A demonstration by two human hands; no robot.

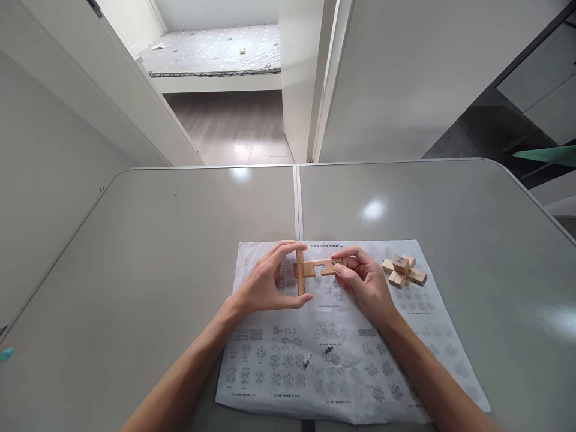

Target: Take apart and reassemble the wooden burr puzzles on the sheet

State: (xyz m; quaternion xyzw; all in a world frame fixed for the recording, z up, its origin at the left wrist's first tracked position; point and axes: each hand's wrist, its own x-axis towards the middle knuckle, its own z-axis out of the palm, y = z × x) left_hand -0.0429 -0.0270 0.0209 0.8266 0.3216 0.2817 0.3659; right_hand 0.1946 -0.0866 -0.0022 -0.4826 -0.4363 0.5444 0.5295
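Observation:
Between thumb and fingers, my left hand (pixel 270 279) grips an upright wooden puzzle piece (pixel 300 282) by its two ends. My right hand (pixel 364 282) pinches the right end of a notched wooden puzzle piece (pixel 317 268), which lies crosswise and meets the upright one in a T shape. A dark mark shows on the notched piece near my right fingertips. Both pieces are held above a printed instruction sheet (pixel 288 354). To the right of my right hand sits a cross-shaped cluster of wooden puzzle pieces (pixel 404 271), with letter-like marks on some ends.
The sheet, covered in small diagrams and slightly torn, lies on a grey table (pixel 135 288) with a pale seam (pixel 297 204) down its middle. A teal object (pixel 6 354) is at the far left edge. Beyond the table are a doorway and a bed (pixel 216 51).

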